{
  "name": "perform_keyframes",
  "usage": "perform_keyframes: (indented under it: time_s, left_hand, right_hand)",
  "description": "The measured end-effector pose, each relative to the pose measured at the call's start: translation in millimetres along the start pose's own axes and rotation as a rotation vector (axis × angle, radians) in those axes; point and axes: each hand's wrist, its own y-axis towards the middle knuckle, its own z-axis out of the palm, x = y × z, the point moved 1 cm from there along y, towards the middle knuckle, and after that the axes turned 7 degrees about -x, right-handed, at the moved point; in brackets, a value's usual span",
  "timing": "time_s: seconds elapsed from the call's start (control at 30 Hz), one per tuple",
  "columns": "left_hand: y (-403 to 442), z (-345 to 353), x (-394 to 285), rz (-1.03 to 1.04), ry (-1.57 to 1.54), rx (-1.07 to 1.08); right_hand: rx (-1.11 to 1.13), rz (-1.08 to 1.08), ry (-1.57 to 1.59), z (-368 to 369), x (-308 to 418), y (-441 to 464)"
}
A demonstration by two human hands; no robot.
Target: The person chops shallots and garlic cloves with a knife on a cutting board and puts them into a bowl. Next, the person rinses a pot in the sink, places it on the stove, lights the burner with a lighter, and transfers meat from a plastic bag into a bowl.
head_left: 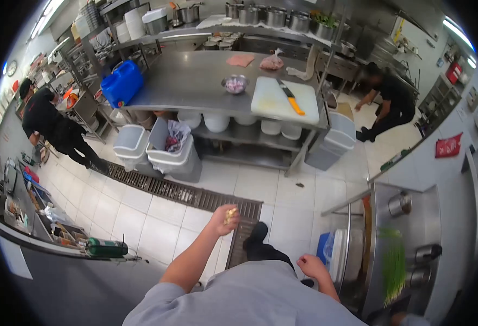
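Note:
My left hand (223, 221) is held out in front over the floor, its fingers curled around several small pale-yellow pieces that look like peeled garlic cloves (229, 215). Low by my side, my right hand (311, 266) is loosely closed, and nothing shows in it. Ahead stands a steel table (184, 81). On it are a white cutting board (266, 104) with a yellow-handled knife (291, 99), a metal bowl (235, 85) of pink and white pieces, a bag of meat (272, 61) and a blue jerrycan (122, 83).
Grey bins (173, 152) stand before the table, beside a floor drain grate (168, 190). One person (48, 119) stands at left; another (388, 100) crouches at right. Green onions (394, 266) lie on the right-hand steel counter (383, 217). A low partition (86, 271) is at lower left.

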Motion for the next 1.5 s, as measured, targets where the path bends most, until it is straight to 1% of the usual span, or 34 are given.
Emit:
perform_keyframes:
  time_s: [0.07,0.1,0.17,0.2,0.23,0.27,0.3,0.33,0.37,0.4,0.43,0.47,0.5,0.53,0.57,0.6,0.67,0.7,0.73,0.8,0.83,0.9,0.93,1.0,1.03,1.1,1.13,1.2,1.23,1.3,1.4,1.47,1.5]
  left_hand:
    - [12,-5,-29,0.033,-0.077,-0.206]
    - [17,-2,-39,0.036,-0.065,-0.221]
    - [24,10,-71,0.118,-0.01,-0.348]
    - [28,22,-87,0.117,0.0,-0.36]
    - [31,40,-100,0.177,0.037,-0.428]
    - [37,53,-112,0.232,0.07,-0.495]
    - [47,61,-125,0.26,0.08,-0.472]
    - [60,73,-140,0.257,0.073,-0.472]
    - [72,89,-156,0.297,0.133,-0.458]
    - [86,103,-173,0.337,0.192,-0.444]
    - [106,121,-190,0.396,0.245,-0.459]
    - [130,139,-210,0.395,0.239,-0.457]
    - [153,159,-232,0.446,0.368,-0.489]
    - [177,175,-249,0.491,0.497,-0.52]
    - [215,181,-267,0.667,0.742,-0.477]
    - [253,191,-286,0.846,0.981,-0.423]
    - [279,260,-325,0.88,1.31,-0.355]
    - [314,281,-334,1.051,1.464,-0.268]
    - [356,299,-360,1.232,1.593,-0.199]
    - [391,317,-382,1.256,1.721,-0.085]
    - [411,311,-391,1.244,1.712,-0.09]
    - [449,306,-403,1.295,2.122,0.144]
    - [458,309,-405,1.297,2.122,0.18]
    - [464,304,-403,1.338,2.079,0.164]
    - [456,306,-405,1.331,2.076,0.17]
    - [430,310,-419,1.537,1.849,0.154]
    - [413,311,-431,1.533,1.862,0.144]
    - [377,308,-455,1.362,1.906,-0.004]
    - [367,304,-467,1.352,1.912,-0.017]
    - [351,296,-498,1.497,1.957,-0.218]
    - [342,266,-527,1.452,2.035,-0.345]
    - [338,245,-535,1.443,1.993,-0.374]
    - [335,238,-539,1.431,2.022,-0.46]
  right_hand:
    - [-0.011,-0.08,-0.037,-35,24,88]
    - [-0.023,-0.13,-0.038,-55,39,132]
    - [-0.085,-0.203,-0.029,-105,80,214]
    - [-0.157,-0.257,-0.038,-127,100,257]
    - [-0.217,-0.299,-0.045,-145,114,305]
    - [-0.34,-0.397,-0.057,-167,130,347]
    - [-0.492,-0.478,0.061,-190,152,380]
    - [-0.566,-0.461,0.126,-211,173,417]
    - [-0.642,-0.447,0.19,-229,193,453]
    - [-0.678,-0.407,0.192,-242,206,484]
    - [-0.732,-0.405,0.094,-253,218,514]
    - [-0.785,-0.4,-0.005,-262,228,541]
    - [-0.782,-0.397,-0.012,-268,236,565]
    - [-0.708,-0.313,-0.099,-271,241,587]
    - [-0.635,-0.228,-0.189,-276,247,610]
    - [-0.634,-0.222,-0.205,-280,255,630]
    - [-0.536,-0.084,-0.211,-282,259,653]
    - [-0.516,-0.082,-0.244,-287,256,660]
    - [-0.524,-0.075,-0.259,-303,265,682]
    - [-0.564,-0.044,-0.226,-325,265,686]
    - [-0.551,-0.041,-0.235,-333,270,687]
    - [-0.542,-0.036,-0.234,-355,278,679]
    - [-0.557,-0.013,-0.232,-367,287,674]
    - [-0.52,-0.115,-0.244,-380,311,666]
    - [-0.516,-0.107,-0.246,-384,321,661]
    - [-0.486,-0.193,-0.24,-390,345,663]
    - [-0.482,-0.201,-0.23,-392,357,665]
    - [-0.408,-0.229,-0.257,-394,379,663]
    - [-0.398,-0.235,-0.25,-394,389,662]
    - [-0.314,-0.335,-0.294,-395,411,663]
    - [-0.242,-0.414,-0.351,-394,432,668]
    - [-0.217,-0.425,-0.383,-393,438,672]
    - [-0.207,-0.426,-0.413,-393,438,675]
